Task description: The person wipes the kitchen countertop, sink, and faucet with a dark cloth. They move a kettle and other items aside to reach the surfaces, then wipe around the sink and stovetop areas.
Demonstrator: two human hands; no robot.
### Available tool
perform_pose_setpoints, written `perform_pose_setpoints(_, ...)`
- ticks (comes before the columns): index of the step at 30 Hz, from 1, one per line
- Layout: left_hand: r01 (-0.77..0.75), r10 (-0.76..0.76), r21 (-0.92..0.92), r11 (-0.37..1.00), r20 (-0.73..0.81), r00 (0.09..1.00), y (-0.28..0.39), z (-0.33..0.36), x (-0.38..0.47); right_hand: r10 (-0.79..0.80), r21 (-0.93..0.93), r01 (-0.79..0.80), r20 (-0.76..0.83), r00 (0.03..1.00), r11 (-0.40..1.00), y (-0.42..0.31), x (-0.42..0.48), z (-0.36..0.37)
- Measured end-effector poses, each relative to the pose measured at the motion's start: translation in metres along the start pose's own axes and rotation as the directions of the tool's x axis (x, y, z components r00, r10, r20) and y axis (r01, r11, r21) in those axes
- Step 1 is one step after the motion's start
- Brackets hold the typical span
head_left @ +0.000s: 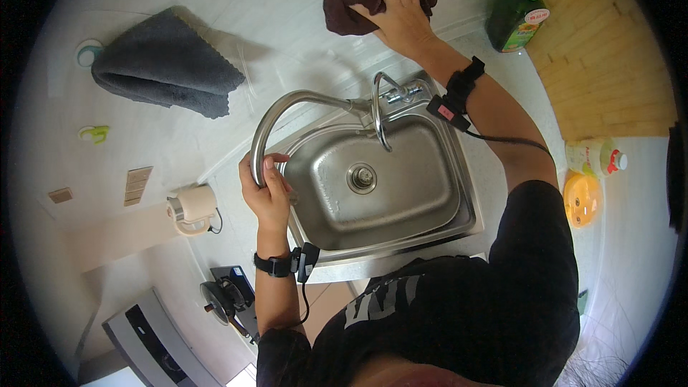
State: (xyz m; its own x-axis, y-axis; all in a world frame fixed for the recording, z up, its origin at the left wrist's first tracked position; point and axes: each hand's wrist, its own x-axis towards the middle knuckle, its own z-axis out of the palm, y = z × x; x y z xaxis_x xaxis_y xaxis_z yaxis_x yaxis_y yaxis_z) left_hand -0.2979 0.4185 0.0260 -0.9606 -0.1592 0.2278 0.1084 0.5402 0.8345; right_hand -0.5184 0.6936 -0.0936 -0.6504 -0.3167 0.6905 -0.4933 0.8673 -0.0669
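My right hand (406, 24) grips a bunched dark brown cloth (349, 6) against the pale wall behind the sink. The fingers of my left hand (263, 199) are wrapped round the outer end of a brushed steel gooseneck faucet spout (279, 110), swung out past the sink's left edge. Between my arms lies a stainless steel sink (398, 188) with a round drain strainer (362, 178) in its bottom. At its back right corner rises a second, thin chrome tap (377, 102) with a curved spout.
A dark grey towel (166, 67) hangs from a wall hook at left, above a green hook (95, 133). A cream electric kettle (192, 208) and a frying pan (217, 301) stand farther left. On the right are a green pump bottle (513, 19), a wooden board (607, 59) and a yellow container (582, 200).
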Motion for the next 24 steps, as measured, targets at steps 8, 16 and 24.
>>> perform_pose_setpoints(8, -0.042, 0.042, 0.035, 0.998, -0.002, 0.999, -0.002, 0.000, 0.000, 0.224, -0.053, -0.218, 0.301, 0.927, 0.974, 0.037, -0.102, 0.032)
perform_pose_setpoints(16, -0.082, 0.082, 0.049, 0.995, -0.002, 0.997, -0.002, 0.002, 0.001, 0.275, 0.028, -0.273, -0.120, 0.954, 0.961, 0.023, -0.054, 0.025)
perform_pose_setpoints(24, -0.062, 0.062, 0.052, 0.997, -0.005, 0.998, -0.004, 0.001, 0.001, 0.255, -0.005, -0.265, 0.293, 0.921, 0.964, 0.025, -0.105, 0.045)
